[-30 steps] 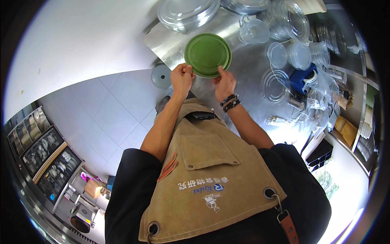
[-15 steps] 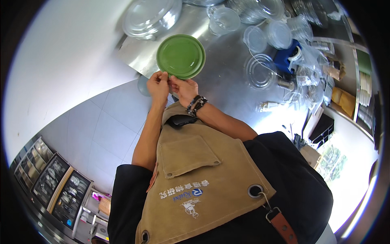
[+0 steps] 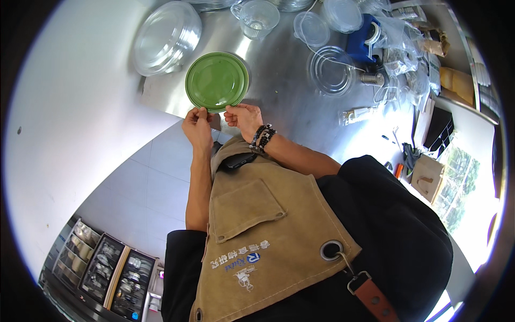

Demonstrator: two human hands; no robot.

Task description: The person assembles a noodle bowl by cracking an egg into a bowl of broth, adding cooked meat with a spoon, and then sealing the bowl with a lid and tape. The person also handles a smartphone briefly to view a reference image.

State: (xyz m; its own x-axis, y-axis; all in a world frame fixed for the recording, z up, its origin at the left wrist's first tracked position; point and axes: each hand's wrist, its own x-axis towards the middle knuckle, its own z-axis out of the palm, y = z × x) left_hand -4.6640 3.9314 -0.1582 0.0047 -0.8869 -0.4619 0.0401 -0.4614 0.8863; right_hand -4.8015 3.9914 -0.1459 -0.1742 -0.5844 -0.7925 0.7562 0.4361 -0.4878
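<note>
A round green lid, glossy with a raised rim, is over the near left corner of the steel table. A second edge shows along its right side, so there may be more than one. My left hand pinches the near edge between thumb and fingers. Just to the right, my right hand also has thumb and fingers closed at the near edge, its other fingers curled. Whether the lid touches the tabletop, I cannot tell.
Clear plastic bowls are stacked at the far left. A clear cup with a handle stands at the back. Clear lids, a blue tape dispenser and plastic bags lie to the right. A white wall borders the left.
My hands have moved apart along the lid's near edge. The lid's offset second edge shows less now. The whole view has shifted and turned a little.
</note>
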